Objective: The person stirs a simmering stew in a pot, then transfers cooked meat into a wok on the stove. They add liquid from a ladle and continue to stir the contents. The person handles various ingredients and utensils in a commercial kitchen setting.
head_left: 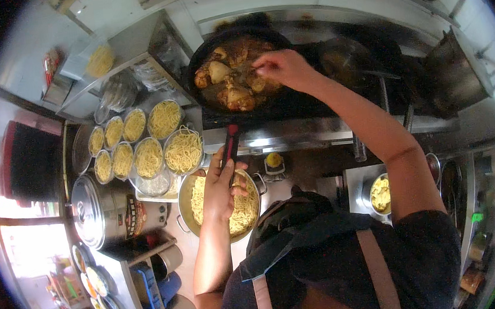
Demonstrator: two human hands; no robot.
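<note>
My left hand (221, 183) grips a slim black-and-red handheld object (230, 146), seen nearly edge-on; its exact kind is unclear. Beneath that hand is a two-handled metal pot (181, 200) holding cooked noodles (247, 214), partly covered by the hand and forearm. My right hand (283, 69) hovers over a large dark wok (195, 64) on the stove, fingers bunched together. Whether anything small is pinched in them is hidden by blur. Browned chicken pieces (238, 95) lie in brown sauce in the wok, towards its left and front.
Left of the wok, several clear tubs of noodles (148, 156) crowd the counter. A lidded steel pot (89, 212) stands below them. Right of the wok are a second dark pan (345, 60) and a metal utensil handle (384, 94). A bowl of yellow food (380, 195) sits lower right.
</note>
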